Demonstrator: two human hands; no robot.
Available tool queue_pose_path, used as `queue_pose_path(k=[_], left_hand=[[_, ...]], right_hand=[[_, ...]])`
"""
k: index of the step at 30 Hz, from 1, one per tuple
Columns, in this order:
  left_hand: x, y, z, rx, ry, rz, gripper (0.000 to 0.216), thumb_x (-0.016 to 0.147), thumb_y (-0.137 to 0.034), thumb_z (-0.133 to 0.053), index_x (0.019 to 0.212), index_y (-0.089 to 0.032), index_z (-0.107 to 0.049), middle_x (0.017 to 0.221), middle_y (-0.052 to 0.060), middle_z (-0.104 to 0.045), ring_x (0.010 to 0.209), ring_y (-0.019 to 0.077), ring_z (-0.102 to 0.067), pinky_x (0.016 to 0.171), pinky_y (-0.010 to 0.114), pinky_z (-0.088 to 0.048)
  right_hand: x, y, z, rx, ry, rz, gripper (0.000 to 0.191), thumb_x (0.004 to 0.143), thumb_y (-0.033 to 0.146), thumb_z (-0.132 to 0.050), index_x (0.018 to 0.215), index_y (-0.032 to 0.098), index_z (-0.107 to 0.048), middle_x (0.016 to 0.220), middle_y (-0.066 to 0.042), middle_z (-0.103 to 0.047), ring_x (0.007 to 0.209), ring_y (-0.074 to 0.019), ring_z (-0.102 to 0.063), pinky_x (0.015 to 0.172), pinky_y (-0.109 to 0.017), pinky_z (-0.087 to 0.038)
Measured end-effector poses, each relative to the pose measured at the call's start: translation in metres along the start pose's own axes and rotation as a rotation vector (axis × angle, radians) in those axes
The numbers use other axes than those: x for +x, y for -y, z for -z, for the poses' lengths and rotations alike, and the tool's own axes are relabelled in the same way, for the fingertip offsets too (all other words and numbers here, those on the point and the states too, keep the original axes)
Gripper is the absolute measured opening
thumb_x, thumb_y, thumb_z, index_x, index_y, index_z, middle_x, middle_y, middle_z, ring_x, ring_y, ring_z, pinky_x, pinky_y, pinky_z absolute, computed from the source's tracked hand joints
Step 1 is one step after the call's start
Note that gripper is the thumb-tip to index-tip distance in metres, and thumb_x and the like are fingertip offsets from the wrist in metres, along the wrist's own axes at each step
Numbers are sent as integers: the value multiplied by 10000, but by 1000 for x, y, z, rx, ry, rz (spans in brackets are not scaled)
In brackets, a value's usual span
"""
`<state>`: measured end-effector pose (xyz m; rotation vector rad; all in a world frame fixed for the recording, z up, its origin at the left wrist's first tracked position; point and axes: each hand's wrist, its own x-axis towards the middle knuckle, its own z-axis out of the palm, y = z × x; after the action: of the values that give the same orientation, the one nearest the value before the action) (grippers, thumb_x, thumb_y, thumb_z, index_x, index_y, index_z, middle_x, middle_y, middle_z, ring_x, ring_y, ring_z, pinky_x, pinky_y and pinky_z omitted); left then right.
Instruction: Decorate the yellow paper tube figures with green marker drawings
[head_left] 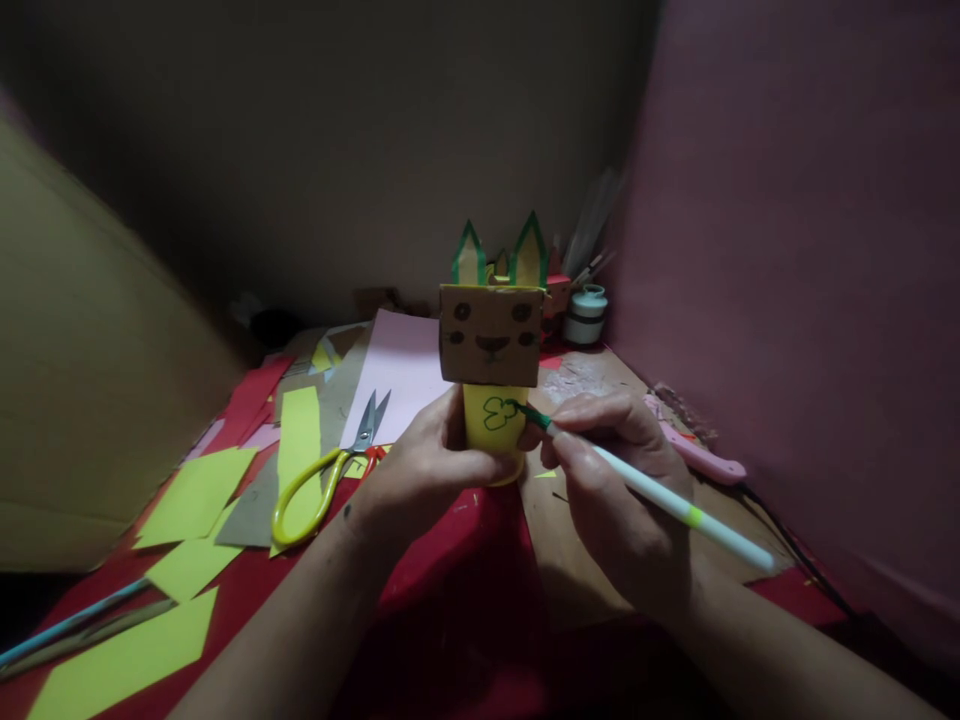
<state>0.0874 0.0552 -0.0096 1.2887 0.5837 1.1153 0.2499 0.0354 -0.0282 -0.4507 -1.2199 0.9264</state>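
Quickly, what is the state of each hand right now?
Left hand: closed around the yellow tube of the paper animal.
Right hand: closed on the pen.

A single camera sits on the person's head and looks forward and down along both forearms onto the worktop (592, 378). It is near. The left hand (420, 470), the right hand (615, 490) with its pen (675, 505), and the paper figure (491, 340) fill the middle of the frame. The wide lens bends the edges, taking in a cardboard sheet (90, 380) at left, a pink wall (787, 300) at right and the dim corner ahead.
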Motion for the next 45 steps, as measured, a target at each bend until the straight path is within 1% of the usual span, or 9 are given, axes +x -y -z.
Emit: queue_pose_path(k=[6, 13, 18, 21, 24, 28, 32, 37, 45], left_hand=[[0, -1, -2, -7, -11, -3, 320, 687, 0, -760, 954, -172, -725, 867, 5, -697, 795, 142, -610, 642, 199, -487], [0, 0, -1, 20, -28, 9, 346, 677, -25, -764, 989, -170, -727, 899, 33, -696, 833, 186, -615, 665, 244, -487], [1, 1, 0, 18, -9, -1, 346, 676, -21, -762, 983, -174, -718, 905, 25, -692, 830, 174, -612, 671, 235, -488], [2, 0, -1, 9, -37, 2, 341, 661, -17, -771, 967, -159, -717, 880, 29, -699, 808, 171, -614, 665, 234, -489], [2, 0, -1, 23, -61, 10, 337, 655, -28, -786, 962, -150, -722, 870, 36, -705, 802, 178, -622, 661, 242, -493], [1, -1, -1, 38, -82, 18, 348, 651, -38, -803, 970, -155, -727, 866, 36, -705, 810, 191, -632, 668, 254, -500], [0, 0, -1, 17, -63, 13, 361, 646, -36, -799, 978, -159, -729, 866, 38, -708, 805, 190, -634, 660, 251, -497], [1, -1, -2, 22, -82, 19, 362, 633, -44, -805, 967, -157, -725, 844, 40, -699, 785, 197, -630, 644, 265, -492], [1, 0, -2, 12, -47, 15, 365, 667, -18, -774, 996, -165, -718, 884, 34, -715, 820, 180, -629, 655, 234, -495]], right_hand=[[-1, 2, 0, 2, 10, -10, 176, 908, 94, -657, 953, 253, -717, 748, 38, -659, 608, -107, -548, 542, -235, -476], [-2, 1, 0, -10, -2, -11, 183, 904, 92, -662, 959, 257, -719, 745, 35, -669, 617, -114, -561, 550, -238, -481], [-2, 0, 1, -34, 9, -6, 170, 904, 101, -674, 956, 259, -714, 767, 29, -673, 642, -118, -575, 568, -241, -483], [-3, 0, 2, -36, 11, -16, 171, 911, 99, -666, 956, 259, -705, 765, 28, -671, 622, -118, -570, 561, -248, -485], [-5, 1, 2, -47, 8, -22, 158, 920, 113, -661, 947, 264, -699, 725, 34, -634, 581, -119, -539, 527, -250, -466], [-4, 1, 2, -61, 22, -17, 150, 920, 125, -666, 949, 269, -696, 742, 27, -639, 590, -129, -543, 530, -263, -474], [-3, 0, 3, -61, 35, -20, 161, 915, 118, -671, 944, 274, -700, 756, 25, -640, 601, -131, -540, 541, -270, -469], [-5, 1, 2, -27, 17, -7, 191, 919, 103, -651, 968, 278, -710, 767, 27, -661, 628, -131, -571, 575, -270, -497], [-3, 1, 1, -25, 4, -22, 169, 925, 116, -664, 981, 267, -713, 746, 29, -644, 645, -125, -562, 556, -241, -468]])
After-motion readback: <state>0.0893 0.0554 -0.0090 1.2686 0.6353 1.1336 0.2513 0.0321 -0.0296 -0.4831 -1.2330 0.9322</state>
